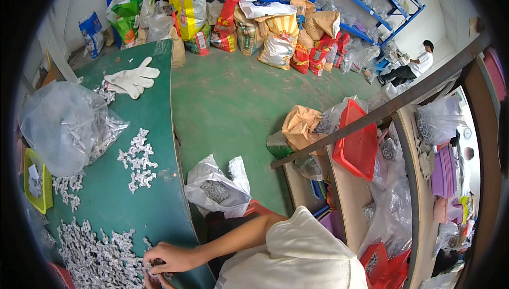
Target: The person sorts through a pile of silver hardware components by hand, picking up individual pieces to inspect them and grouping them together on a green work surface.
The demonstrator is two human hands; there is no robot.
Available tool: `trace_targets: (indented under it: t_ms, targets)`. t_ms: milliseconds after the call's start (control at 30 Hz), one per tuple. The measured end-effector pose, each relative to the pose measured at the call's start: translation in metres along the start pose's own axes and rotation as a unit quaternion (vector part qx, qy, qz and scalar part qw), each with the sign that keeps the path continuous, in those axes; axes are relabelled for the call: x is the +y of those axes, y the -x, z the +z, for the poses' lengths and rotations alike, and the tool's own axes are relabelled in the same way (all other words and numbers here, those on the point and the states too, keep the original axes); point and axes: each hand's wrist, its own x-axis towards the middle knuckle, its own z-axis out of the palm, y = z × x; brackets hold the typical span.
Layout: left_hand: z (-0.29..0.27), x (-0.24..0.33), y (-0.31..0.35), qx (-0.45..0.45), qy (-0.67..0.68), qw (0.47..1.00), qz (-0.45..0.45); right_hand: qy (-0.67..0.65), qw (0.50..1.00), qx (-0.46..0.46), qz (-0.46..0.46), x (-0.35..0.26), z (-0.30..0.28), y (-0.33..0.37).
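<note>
Two hands (172,257) meet near the green table's edge (185,212), the right pinching grey parts (155,264), left's grip unclear, bare tabletop (159,207) nearby.

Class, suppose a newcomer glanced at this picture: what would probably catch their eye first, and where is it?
Probably the heap of small silvery parts at the lower left of the green table, with the person's hand at its right edge. Next might come the bright red tray right of centre, and the yellow sack at the upper left, among the bags along the back.
</note>
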Motion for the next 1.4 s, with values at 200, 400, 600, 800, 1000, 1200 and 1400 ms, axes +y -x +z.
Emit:
trace_targets:
  t_ms: [200, 400, 600, 800, 1000, 1200, 1400]
  targets:
    - [0.015, -0.027, -0.013, 0.050, 0.067, 0.996, -0.038, 0.199, 0.945, 0.227, -0.127, -0.002, -0.067, 0.003]
    - [0.036, -0.025, -0.014, 0.041, 0.031, 0.995, -0.089, 0.218, 0.909, 0.315, -0.162, 0.016, -0.106, -0.011]
    - [0.047, -0.018, 0.000, 0.050, -0.219, 0.963, -0.148, 0.278, 0.886, 0.344, -0.142, 0.025, -0.105, -0.014]
    - [0.052, -0.035, -0.006, 0.028, -0.169, 0.973, -0.157, 0.284, 0.897, 0.307, -0.141, 0.032, -0.111, -0.014]
    - [0.060, -0.044, -0.014, 0.009, -0.168, 0.972, -0.164, 0.271, 0.901, 0.307, -0.144, 0.037, -0.115, -0.012]
    - [0.056, -0.048, -0.014, 0.006, -0.157, 0.974, -0.165, 0.283, 0.897, 0.305, -0.150, 0.034, -0.117, -0.013]
    - [0.040, -0.066, 0.011, 0.051, -0.112, 0.980, -0.155, 0.299, 0.912, 0.276, -0.049, 0.031, -0.109, -0.007]
